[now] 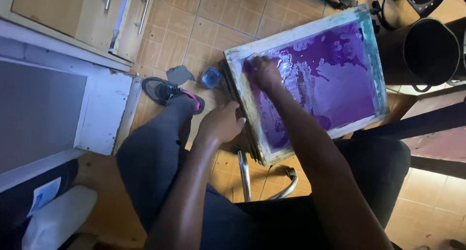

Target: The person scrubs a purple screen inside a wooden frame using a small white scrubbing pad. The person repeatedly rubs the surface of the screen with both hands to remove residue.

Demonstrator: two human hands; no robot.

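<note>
A wooden-framed printing screen (369, 46) with a wet purple mesh rests tilted across my lap over the tiled floor. My left hand (222, 123) grips the frame's near left edge and steadies it. My right hand (264, 73) presses on the mesh near the frame's upper left corner, fingers closed around something small that I cannot make out. Both forearms reach forward from the bottom of the view.
A black bucket (429, 51) stands at the upper right. A small blue-lidded jar (211, 77) and a grey scrap (178, 75) lie on the floor by my shoe (167, 91). Cabinet doors (97, 12) and a white-framed panel (104, 109) line the left. A white bottle (56, 221) lies at lower left.
</note>
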